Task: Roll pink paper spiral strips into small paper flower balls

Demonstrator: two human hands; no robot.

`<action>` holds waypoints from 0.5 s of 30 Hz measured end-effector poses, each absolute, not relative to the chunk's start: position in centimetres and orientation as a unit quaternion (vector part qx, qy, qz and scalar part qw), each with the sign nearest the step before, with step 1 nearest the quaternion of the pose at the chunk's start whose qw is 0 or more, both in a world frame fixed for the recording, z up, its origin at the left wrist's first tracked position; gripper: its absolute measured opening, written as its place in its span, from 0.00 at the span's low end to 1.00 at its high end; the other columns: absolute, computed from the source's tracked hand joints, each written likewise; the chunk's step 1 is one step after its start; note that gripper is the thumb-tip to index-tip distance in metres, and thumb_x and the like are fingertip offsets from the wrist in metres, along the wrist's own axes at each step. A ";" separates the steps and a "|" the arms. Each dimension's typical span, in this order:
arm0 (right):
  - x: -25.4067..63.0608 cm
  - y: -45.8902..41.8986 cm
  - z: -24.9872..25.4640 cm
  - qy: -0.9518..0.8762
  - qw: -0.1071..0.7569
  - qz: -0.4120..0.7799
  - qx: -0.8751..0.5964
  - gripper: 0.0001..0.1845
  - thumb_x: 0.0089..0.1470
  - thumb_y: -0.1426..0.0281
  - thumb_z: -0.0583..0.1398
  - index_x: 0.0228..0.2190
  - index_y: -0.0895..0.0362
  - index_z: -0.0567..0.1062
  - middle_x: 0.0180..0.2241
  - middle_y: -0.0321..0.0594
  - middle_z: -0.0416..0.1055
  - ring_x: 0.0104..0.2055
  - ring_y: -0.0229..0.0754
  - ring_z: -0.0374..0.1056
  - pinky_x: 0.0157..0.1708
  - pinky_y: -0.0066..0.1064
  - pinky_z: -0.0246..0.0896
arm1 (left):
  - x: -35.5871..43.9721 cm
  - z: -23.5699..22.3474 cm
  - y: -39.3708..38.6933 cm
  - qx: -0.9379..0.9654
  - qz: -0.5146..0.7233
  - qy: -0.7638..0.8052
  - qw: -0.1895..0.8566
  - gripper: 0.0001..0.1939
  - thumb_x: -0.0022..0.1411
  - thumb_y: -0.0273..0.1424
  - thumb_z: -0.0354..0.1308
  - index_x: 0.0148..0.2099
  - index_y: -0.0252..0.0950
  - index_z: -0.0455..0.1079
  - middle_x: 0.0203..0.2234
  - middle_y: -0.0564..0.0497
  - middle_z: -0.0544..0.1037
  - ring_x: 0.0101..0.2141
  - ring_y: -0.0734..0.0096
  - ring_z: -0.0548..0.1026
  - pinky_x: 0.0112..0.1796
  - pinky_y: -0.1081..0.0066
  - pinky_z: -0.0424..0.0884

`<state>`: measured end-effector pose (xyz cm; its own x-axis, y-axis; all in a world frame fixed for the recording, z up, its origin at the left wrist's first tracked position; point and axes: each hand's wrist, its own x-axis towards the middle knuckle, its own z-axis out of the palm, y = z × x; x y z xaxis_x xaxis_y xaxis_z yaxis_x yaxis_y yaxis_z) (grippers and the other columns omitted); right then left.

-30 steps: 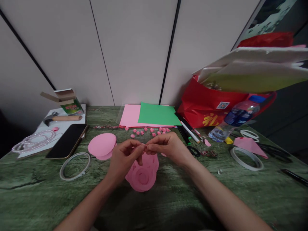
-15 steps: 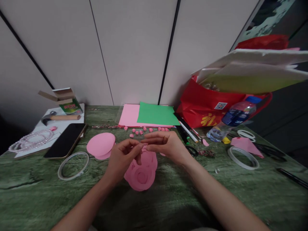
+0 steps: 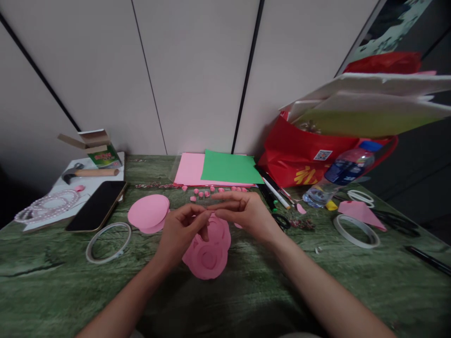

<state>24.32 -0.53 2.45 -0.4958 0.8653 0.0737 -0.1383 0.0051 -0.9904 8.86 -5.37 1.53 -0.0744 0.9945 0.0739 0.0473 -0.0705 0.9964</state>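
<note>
My left hand (image 3: 185,226) is closed in a pinch, thumb against index finger. Close by, the fingertips of my right hand (image 3: 241,210) come together and almost meet those of the left. Whatever is pinched between them is too small and hidden to name. Just below both hands lies a flat pink paper piece (image 3: 207,265) with rounded lobes and spiral-like rings, partly covered by my left fingers. Several small pink paper rolls (image 3: 201,194) sit beyond the hands. Overlapping pink paper circles (image 3: 148,211) rest left of my left hand.
Green and pink paper sheets (image 3: 229,166) lie at the back. Left are a phone (image 3: 97,206), a tape roll (image 3: 89,249), pearl strings (image 3: 45,206) and a hammer (image 3: 95,172). Right stand a red bag (image 3: 282,155) and a water bottle (image 3: 338,176), near another tape roll (image 3: 355,237) and scissors (image 3: 398,221).
My hands stay almost in place, with the fingertips of both drawn slightly closer together. The whole view has shifted very slightly; the things on the table lie as before.
</note>
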 end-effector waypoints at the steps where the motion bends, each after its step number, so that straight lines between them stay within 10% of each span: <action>1: 24.3 -0.5 2.5 -0.585 0.396 0.635 -0.314 0.19 0.38 0.73 0.66 0.37 0.55 0.74 0.31 0.38 0.78 0.35 0.42 0.74 0.38 0.36 0.69 | 8.9 1.5 -5.4 0.508 0.526 0.511 0.452 0.07 0.53 0.32 0.58 0.27 0.33 0.67 0.12 0.57 0.70 0.14 0.78 0.69 0.19 0.76 0.66; 15: 24.3 -0.4 2.3 -0.574 0.412 0.632 -0.318 0.17 0.38 0.73 0.66 0.35 0.55 0.74 0.29 0.37 0.78 0.35 0.43 0.74 0.38 0.38 0.69 | 8.6 1.1 -5.1 0.516 0.516 0.517 0.448 0.07 0.54 0.32 0.58 0.28 0.33 0.68 0.13 0.56 0.71 0.15 0.79 0.69 0.20 0.77 0.66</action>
